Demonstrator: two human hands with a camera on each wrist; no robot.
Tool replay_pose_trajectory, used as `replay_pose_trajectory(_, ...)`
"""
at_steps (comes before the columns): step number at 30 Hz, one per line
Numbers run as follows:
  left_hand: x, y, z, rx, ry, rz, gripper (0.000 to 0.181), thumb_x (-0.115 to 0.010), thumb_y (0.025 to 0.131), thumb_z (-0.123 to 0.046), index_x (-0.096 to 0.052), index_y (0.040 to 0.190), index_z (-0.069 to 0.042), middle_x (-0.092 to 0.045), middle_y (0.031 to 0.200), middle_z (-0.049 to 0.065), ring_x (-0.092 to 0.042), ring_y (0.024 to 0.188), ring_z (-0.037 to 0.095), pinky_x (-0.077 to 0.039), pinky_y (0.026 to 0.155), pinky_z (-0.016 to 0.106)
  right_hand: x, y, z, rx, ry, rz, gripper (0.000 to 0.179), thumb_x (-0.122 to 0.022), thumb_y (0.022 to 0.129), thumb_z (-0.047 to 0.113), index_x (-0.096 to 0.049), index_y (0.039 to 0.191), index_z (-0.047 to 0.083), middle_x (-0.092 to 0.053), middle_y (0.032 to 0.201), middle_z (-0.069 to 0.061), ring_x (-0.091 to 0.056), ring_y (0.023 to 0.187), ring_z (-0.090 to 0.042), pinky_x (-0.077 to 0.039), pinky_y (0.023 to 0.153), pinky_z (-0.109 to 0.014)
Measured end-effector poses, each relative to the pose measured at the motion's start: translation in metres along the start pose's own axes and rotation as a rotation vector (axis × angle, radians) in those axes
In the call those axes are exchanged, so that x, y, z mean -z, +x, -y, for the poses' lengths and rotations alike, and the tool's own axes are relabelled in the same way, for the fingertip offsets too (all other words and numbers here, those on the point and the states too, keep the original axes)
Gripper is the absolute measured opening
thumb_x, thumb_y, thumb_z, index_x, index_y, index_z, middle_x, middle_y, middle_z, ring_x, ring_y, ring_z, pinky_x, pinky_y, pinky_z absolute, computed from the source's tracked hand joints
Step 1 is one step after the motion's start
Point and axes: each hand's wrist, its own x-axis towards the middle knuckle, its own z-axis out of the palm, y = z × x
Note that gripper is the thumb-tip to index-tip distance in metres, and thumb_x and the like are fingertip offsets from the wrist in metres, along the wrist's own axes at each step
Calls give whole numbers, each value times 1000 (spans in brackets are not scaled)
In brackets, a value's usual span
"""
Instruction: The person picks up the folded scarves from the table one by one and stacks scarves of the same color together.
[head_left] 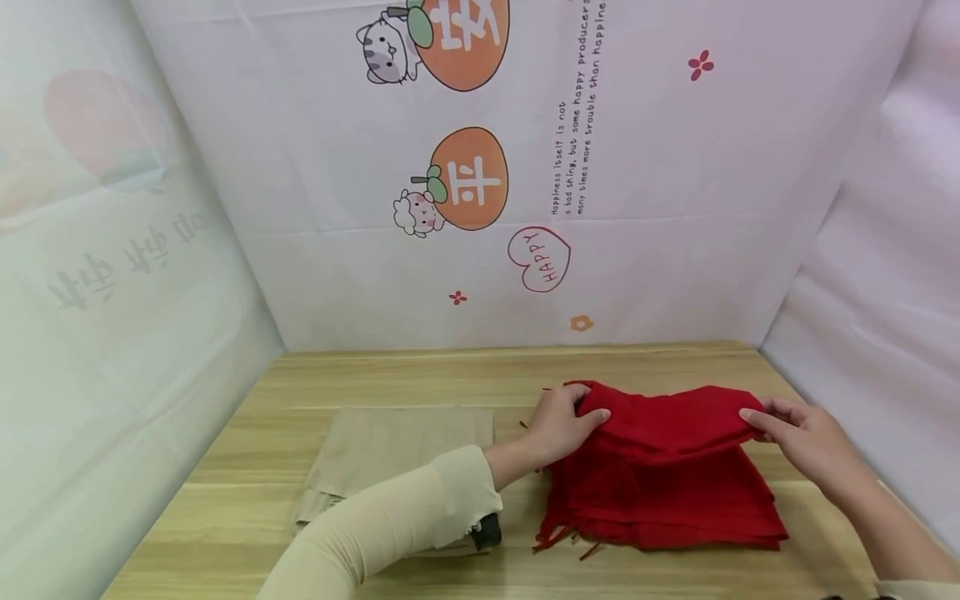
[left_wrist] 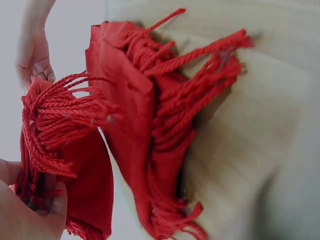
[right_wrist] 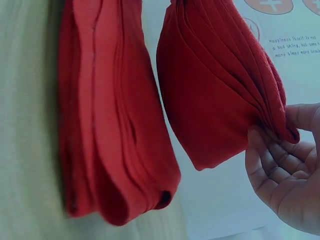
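Note:
A folded red scarf [head_left: 675, 421] with twisted fringe is held up off the table by both hands, over more folded red cloth [head_left: 667, 500]. At its left end my left hand [head_left: 562, 421] pinches the folded layers, thumb on top. My right hand [head_left: 806, 433] grips the opposite corner between thumb and fingers. Bunched tassels [left_wrist: 75, 110] hang over the left fingers in the left wrist view. Stacked layers [right_wrist: 235, 80] fan out from the right fingertips in the right wrist view. The lower red cloth lies on the wood, its fringe toward the left.
On the left of the wooden table [head_left: 232, 458] lies a folded beige cloth [head_left: 405, 433], partly covered by my left sleeve [head_left: 405, 508]. A small dark object [head_left: 488, 533] shows beneath the cuff. White printed sheeting [head_left: 360, 275] rises behind the table and along both sides.

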Motion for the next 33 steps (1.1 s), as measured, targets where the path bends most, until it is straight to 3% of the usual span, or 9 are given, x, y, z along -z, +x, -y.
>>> replay_pose_trajectory(5,-5,-5,3,-17,9,1,21,-69,92,-20,-68,108,-6,-67,94,-4,-59,86,5,-47,78,20,-5,-9,-8,-6,21,-33,47,-56,99,37,-59,121,-5,-70,88,2,-63,80,-1,-45,67,-18)
replay_pose_trajectory(9,-8,-9,5,-14,45,0,28,-69,92,-22,-67,114,-4,-67,106,0,-59,100,9,-47,86,22,-8,-14,-13,4,47,-42,40,-57,99,34,-61,112,-4,-69,86,1,-64,80,-4,-48,67,-18)
replay_pose_trajectory(14,-9,-11,11,1,51,14,24,-70,92,-23,-68,108,-5,-66,100,-2,-59,93,7,-47,81,21,-10,-17,-15,19,42,-37,33,-56,100,31,-63,104,-1,-68,84,3,-65,79,-6,-48,68,-20)
replay_pose_trajectory(22,-11,-16,16,94,8,30,18,-73,89,-22,-68,98,-7,-62,87,-5,-55,82,5,-46,73,21,-13,-20,-20,-71,105,5,45,-57,100,29,-57,116,-13,-68,88,6,-66,78,-6,-48,68,-16)
replay_pose_trajectory(27,-12,-20,16,141,0,31,26,-75,87,-23,-69,104,-5,-65,100,-1,-57,92,6,-47,77,21,-13,-22,-23,-118,197,38,32,-55,101,24,-63,106,-6,-70,84,4,-68,77,-10,-49,69,-16)
replay_pose_trajectory(30,-12,-22,15,162,-35,38,24,-75,87,-22,-69,100,-3,-64,95,-1,-55,88,6,-46,74,21,-14,-23,-26,-171,276,43,21,-57,100,23,-66,97,4,-69,81,6,-68,75,-10,-51,69,-18)
replay_pose_trajectory(33,-12,-24,16,185,-75,40,22,-75,87,-21,-68,97,-3,-61,89,-2,-51,80,5,-44,71,21,-14,-22,-33,-200,354,58,17,-58,99,20,-64,91,6,-66,79,5,-67,74,-11,-54,70,-24)
